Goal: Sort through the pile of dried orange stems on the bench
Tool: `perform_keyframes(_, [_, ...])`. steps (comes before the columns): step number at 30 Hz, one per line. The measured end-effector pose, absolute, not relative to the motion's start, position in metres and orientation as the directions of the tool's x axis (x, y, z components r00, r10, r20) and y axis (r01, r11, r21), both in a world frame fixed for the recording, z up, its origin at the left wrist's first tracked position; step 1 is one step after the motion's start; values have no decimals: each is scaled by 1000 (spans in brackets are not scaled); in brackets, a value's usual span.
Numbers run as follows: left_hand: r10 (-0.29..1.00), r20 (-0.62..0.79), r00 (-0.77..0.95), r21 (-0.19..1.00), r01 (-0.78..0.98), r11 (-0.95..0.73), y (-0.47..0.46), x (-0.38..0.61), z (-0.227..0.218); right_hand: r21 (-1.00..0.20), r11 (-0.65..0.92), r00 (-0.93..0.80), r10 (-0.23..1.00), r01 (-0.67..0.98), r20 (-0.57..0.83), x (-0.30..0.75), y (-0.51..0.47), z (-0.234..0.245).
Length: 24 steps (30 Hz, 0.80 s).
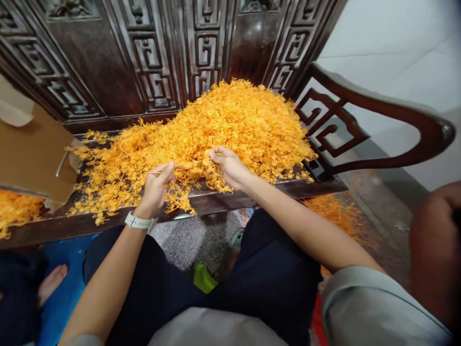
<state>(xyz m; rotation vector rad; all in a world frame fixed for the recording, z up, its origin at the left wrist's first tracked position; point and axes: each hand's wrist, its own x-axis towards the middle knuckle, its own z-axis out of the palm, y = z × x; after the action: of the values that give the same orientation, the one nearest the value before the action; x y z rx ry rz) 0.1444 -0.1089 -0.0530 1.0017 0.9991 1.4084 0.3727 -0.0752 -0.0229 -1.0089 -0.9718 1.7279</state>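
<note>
A large heap of small, frilly orange pieces (245,115), like plastic flower parts, covers the seat of a dark carved wooden bench (212,201). My left hand (155,186), with a pale watch band (140,222) on its wrist, is closed in a pinch at the front of the heap. A thin orange stem (152,173) sticks out from its fingers. To the right, my right hand (230,167) pinches a small orange piece (215,157) between thumb and fingertips, in front of the pile. The exact shape of that piece is too small to tell.
A cardboard box (32,149) stands on the bench at left. The curved armrest (389,105) borders the right side. More orange bits (338,218) lie below, at right. Another person's foot (52,283) shows at lower left, and another person's limb (435,250) at the right edge.
</note>
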Motion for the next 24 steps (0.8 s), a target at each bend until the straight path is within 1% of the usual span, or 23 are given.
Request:
perform_keyframes(2, [996, 75, -54, 985, -153, -82, -105, 143, -59, -963, -163, -264, 959, -216, -103, 379, -71, -20])
perform_keyframes(4, [996, 84, -41, 995, -60, -86, -103, 144, -63, -998, 25, -254, 966, -50, 37, 386, -66, -19])
perform_keyframes(6, [994, 96, -42, 995, -23, -98, -103, 145, -64, -971, 196, -231, 960, 137, 161, 393, -58, -19])
perform_keyframes(7, [993, 105, -50, 994, -16, -106, -105, 147, -64, -946, 245, -210, 957, 211, 201, 395, -53, -20])
perform_keyframes(9, [989, 129, -74, 991, -29, -132, -108, 152, -61, -917, 271, -154, 960, 291, 235, 399, -42, -20])
perform_keyframes(11, [982, 155, -110, 984, -73, -164, -113, 161, -55, -922, 251, -106, 967, 295, 230, 399, -31, -20])
perform_keyframes(14, [960, 205, -189, 962, -140, -233, -118, 174, -43, -940, 226, -74, 974, 254, 214, 394, -20, -17])
perform_keyframes(17, [930, 275, -244, 935, -157, -317, -117, 175, -31, -937, 247, -58, 969, 245, 240, 386, -19, -16])
perform_keyframes(18, [924, 290, -248, 928, -163, -335, -116, 171, -28, -931, 267, -87, 963, 249, 253, 383, -22, -17])
perform_keyframes(20, [925, 293, -244, 921, -187, -341, -112, 158, -24, -925, 293, -203, 948, 244, 247, 380, -28, -18])
perform_keyframes(22, [929, 269, -254, 926, -198, -322, -111, 142, -24, -930, 292, -328, 921, 223, 210, 378, -36, -20])
perform_keyframes(24, [933, 219, -287, 938, -201, -282, -110, 127, -27, -931, 290, -383, 904, 223, 190, 375, -44, -21])
